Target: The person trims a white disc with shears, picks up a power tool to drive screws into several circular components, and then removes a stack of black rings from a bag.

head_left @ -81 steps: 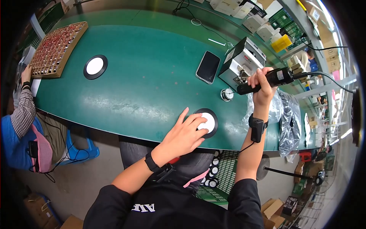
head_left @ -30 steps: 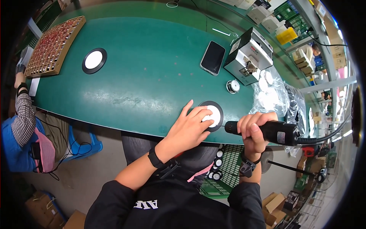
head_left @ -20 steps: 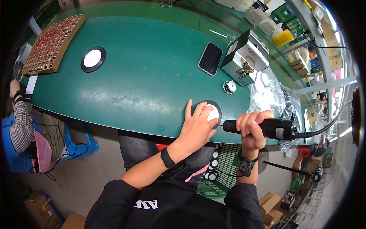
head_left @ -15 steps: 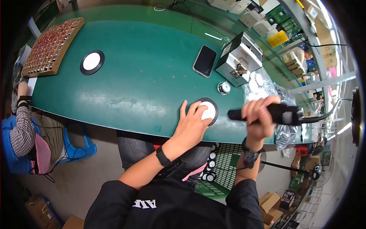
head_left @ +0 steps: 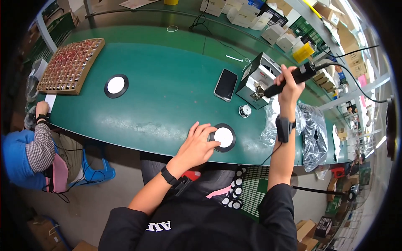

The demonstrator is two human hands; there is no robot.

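A round white disc with a black rim (head_left: pixel 223 137) lies flat near the table's front edge. My left hand (head_left: pixel 196 144) holds its left side, thumb and fingertips on the rim and face, the other fingers spread. Raised at the right, my right hand (head_left: pixel 289 87) is wrapped round a black corded electric screwdriver (head_left: pixel 304 72). Its tip points down-left at the metal mechanism on the front of a silver box, a screw feeder (head_left: pixel 254 93) by its look; whether they touch I cannot tell. A small round silver part (head_left: pixel 245 111) sits in front of the box.
A phone (head_left: pixel 226 85) lies left of the box, clear plastic bags (head_left: pixel 312 129) at the right. Another black-rimmed disc (head_left: pixel 116 85) and a divided cardboard tray (head_left: pixel 71 67) are at the left, near a co-worker's hand (head_left: pixel 42 108). Below the edge stands a green crate (head_left: pixel 253 188) beside several similar discs.
My right hand has carried the screwdriver away from the front edge, up to the silver box. My left hand stays at the disc, more toward its left side. The whole view has shifted.
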